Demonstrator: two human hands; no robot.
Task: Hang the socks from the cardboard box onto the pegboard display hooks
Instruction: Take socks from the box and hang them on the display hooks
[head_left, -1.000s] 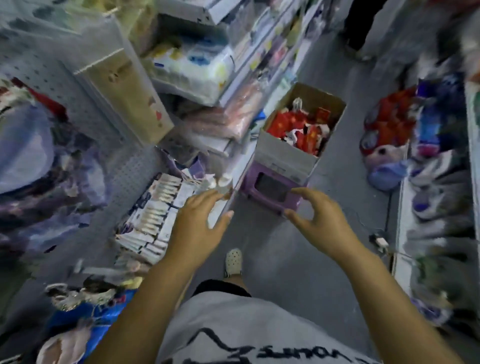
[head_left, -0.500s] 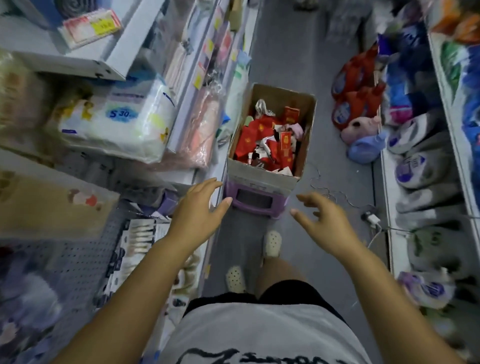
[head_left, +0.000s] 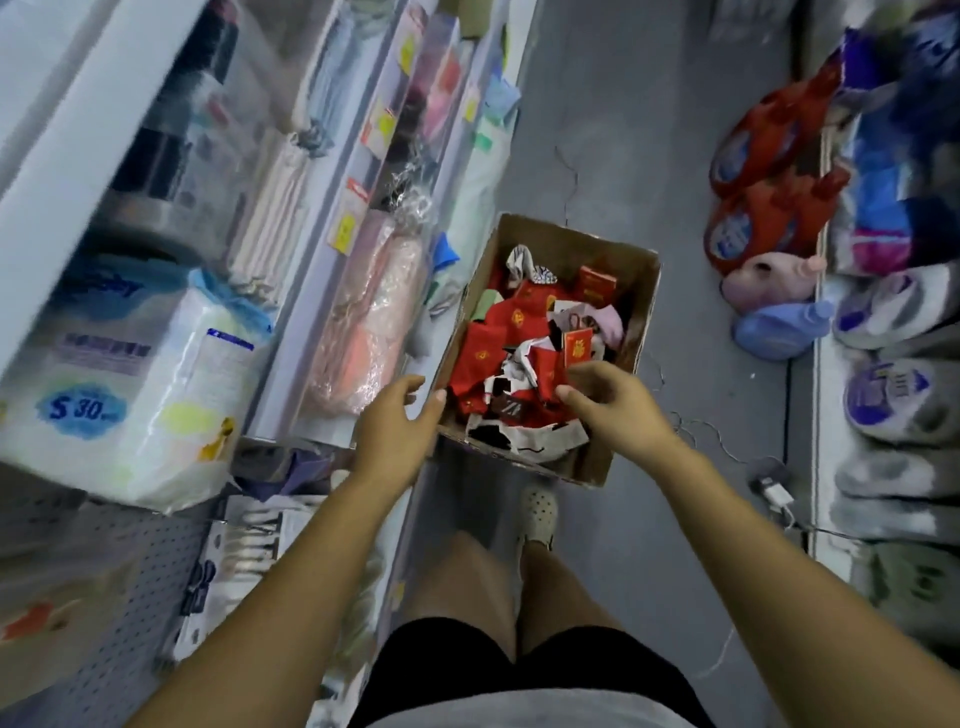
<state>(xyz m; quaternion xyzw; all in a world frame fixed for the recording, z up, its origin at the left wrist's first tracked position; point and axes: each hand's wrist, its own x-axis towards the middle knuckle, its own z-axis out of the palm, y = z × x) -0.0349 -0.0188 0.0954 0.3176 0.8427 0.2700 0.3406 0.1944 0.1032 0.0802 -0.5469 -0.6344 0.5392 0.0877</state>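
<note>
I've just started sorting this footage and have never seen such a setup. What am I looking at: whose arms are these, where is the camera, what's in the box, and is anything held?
There is no machine here. A person wears one wide-angle camera on the head, which looks down a shop aisle at their own arms. The left hand is open beside the near corner of a cardboard box in the aisle. The right hand reaches over the red socks heaped inside, with its fingers loosely bent. It grips nothing that I can see. The pegboard shows at the lower left.
</note>
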